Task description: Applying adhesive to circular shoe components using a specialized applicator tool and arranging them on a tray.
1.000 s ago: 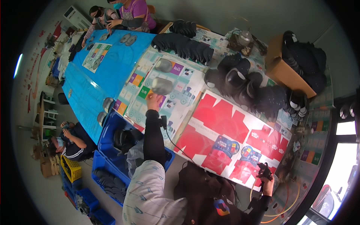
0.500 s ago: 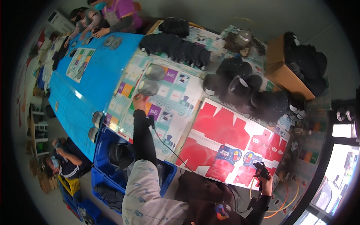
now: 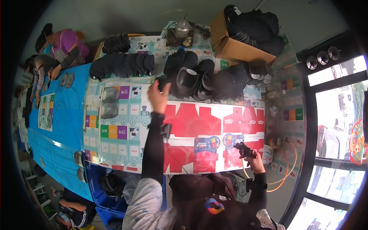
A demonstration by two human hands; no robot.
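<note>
My left hand (image 3: pixel 159 97) reaches over the table with its fingers apart, at the near left edge of a pile of black cupped pads (image 3: pixel 188 78). Whether the fingertips touch a pad I cannot tell. At the table's front right, my right hand (image 3: pixel 256 163) grips a black spray gun (image 3: pixel 244 150) above a red and white printed sheet (image 3: pixel 195 120). Two grey cupped pads (image 3: pixel 110 110) lie one behind the other on the patterned mat to the left.
Rows of black pads (image 3: pixel 122 65) line the back. A cardboard box (image 3: pixel 245 50) of pads stands behind, beside a metal pot (image 3: pixel 183 28). Blue crates (image 3: pixel 96 184) sit below the front left edge. Hoses (image 3: pixel 285 174) hang at right. Other people work around the blue table (image 3: pixel 65 115).
My left hand has left the grey pads and moved right to the black pile. My right hand still holds the spray gun. The view has turned to the right.
</note>
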